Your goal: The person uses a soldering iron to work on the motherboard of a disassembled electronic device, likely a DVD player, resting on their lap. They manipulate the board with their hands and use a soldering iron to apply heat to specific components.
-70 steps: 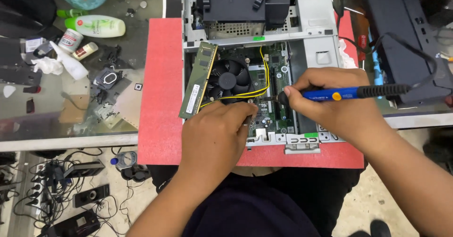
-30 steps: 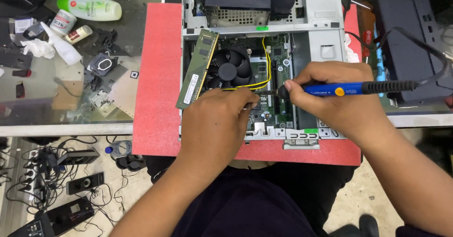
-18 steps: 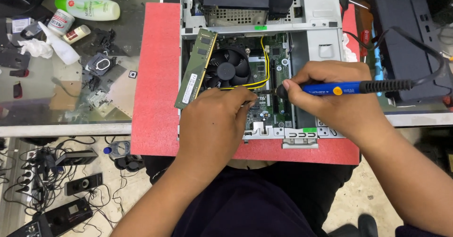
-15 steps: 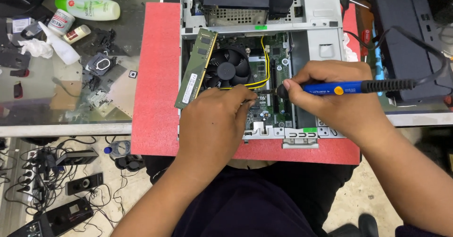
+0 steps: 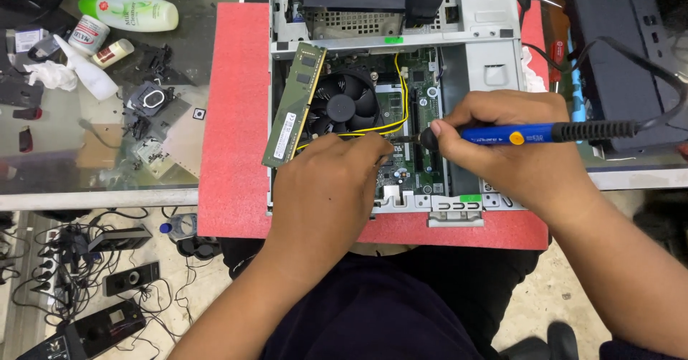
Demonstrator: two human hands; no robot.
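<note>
Over the open desktop computer case [image 5: 494,66], on the red mat [image 5: 233,138] covering the glass worktop [image 5: 86,152], both hands meeting at the motherboard [image 5: 405,127]. Right hand [image 5: 509,145] closed around the blue electric screwdriver [image 5: 516,134], gripping it pen-fashion near the front, black cable end trailing off to the right, bit tip touching the board just right of the black cooler fan [image 5: 340,105]. Left hand [image 5: 326,191] lying knuckles-up over the lower half of the board, fingers curled down beside the bit tip; whether pinching a screw or only steadying, impossible to tell, fingertips being hidden under the hand itself. Compared with a couple of seconds back, barely anything shifting: both hands holding the same spot, the screwdriver keeping the same level lie, only the head camera drifting slightly — suggesting one fastening point being worked on steadily, not yet finished. Leaning against the case's left wall, a green memory module [image 5: 294,105], tilted and unseated, apart from both hands. Crossing beside the fan, yellow wires [image 5: 401,91]. Further left on the worktop, well apart: a pale green lotion bottle [image 5: 129,12], a small white spray bottle [image 5: 86,77] and loose black parts [image 5: 147,102]. Below, on the floor, tangled cables and dark power adapters [image 5: 129,277].
</note>
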